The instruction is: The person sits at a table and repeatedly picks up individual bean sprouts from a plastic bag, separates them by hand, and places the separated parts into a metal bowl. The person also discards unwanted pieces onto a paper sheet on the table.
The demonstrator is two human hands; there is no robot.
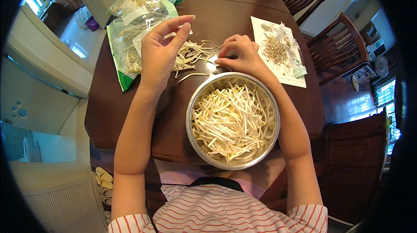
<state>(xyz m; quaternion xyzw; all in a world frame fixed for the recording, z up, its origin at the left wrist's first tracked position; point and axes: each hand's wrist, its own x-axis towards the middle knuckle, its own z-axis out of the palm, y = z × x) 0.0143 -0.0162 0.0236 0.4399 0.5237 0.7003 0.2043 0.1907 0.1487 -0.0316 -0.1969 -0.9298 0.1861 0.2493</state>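
A steel bowl (189, 115) full of bean sprouts (229, 120) stands at the table's front edge, between my forearms. My left hand (164, 42) is raised beside a loose pile of sprouts (190, 53), thumb and forefinger apart, with nothing seen between them. Just beyond the bowl's rim, my right hand (240, 53) is low over the table with its fingers curled. Its thumb and forefinger tips come close together at the pile's right end, by a thin sprout. Glare there hides whether they grip it. One single sprout (192, 75) lies in front of the pile.
Clear plastic bags of sprouts (125, 48) lie along the left of the dark wooden table (234, 11). On the right, a paper sheet (260, 26) carries thin brownish scraps (277, 50) and crumpled plastic (298, 70). Wooden chairs (342, 44) stand along the right side.
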